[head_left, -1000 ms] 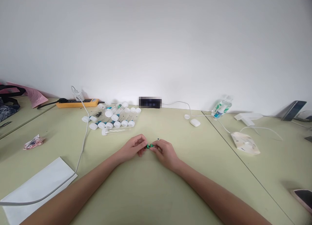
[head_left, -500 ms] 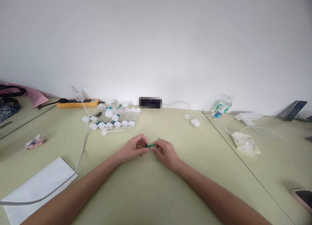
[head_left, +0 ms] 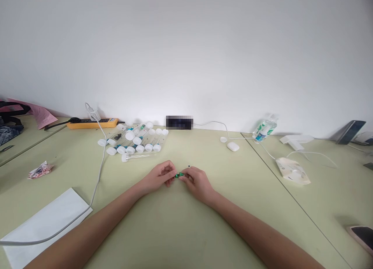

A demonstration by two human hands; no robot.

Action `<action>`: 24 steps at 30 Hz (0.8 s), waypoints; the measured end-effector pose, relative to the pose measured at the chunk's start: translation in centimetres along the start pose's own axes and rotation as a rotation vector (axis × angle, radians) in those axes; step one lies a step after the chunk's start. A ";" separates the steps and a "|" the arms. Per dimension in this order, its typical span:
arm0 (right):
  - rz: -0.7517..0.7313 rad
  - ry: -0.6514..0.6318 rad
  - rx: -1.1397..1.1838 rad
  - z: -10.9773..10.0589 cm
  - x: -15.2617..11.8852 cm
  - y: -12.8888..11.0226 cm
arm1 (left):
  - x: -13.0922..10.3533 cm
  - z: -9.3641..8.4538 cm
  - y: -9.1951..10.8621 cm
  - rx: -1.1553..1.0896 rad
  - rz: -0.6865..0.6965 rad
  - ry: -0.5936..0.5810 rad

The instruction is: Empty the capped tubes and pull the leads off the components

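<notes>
A small green part [head_left: 179, 175] with a thin metal piece at its right end is between my two hands, just above the table. My left hand [head_left: 160, 177] pinches its left end with thumb and fingers. On the other side, my right hand [head_left: 199, 183] grips the right end between thumb and forefinger. The part's finer details are too small to make out. A tiny dark piece [head_left: 189, 166] lies on the table just beyond my right fingers.
Capped clear tubes [head_left: 140, 148] lie in a cluster behind my left hand. Further off are an orange power strip [head_left: 92, 123], a clock-like black box [head_left: 179, 123], a white case [head_left: 233, 146] and a bottle [head_left: 264, 130]. A cable crosses white paper [head_left: 49, 226] at left.
My left thumb has shifted up over the green part's left end, covering more of it. My right hand has barely moved.
</notes>
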State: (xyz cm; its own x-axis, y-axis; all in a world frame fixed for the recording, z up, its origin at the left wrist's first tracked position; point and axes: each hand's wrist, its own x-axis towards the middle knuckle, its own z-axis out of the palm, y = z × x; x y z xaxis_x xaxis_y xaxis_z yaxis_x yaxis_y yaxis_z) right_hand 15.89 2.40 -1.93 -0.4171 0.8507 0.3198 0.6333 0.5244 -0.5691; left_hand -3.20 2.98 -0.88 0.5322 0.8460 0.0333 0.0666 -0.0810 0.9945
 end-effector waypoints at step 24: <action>0.009 0.015 -0.016 0.0 0.1 0.0 | 0.1 -0.1 -0.2 0.027 0.016 -0.018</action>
State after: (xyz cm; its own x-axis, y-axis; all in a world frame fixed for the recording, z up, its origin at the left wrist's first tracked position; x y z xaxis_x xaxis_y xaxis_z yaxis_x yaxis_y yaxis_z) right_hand 15.84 2.47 -1.95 -0.4012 0.8560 0.3259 0.6477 0.5167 -0.5599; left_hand -3.30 3.11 -1.02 0.5483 0.8350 0.0474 0.0801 -0.1089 0.9908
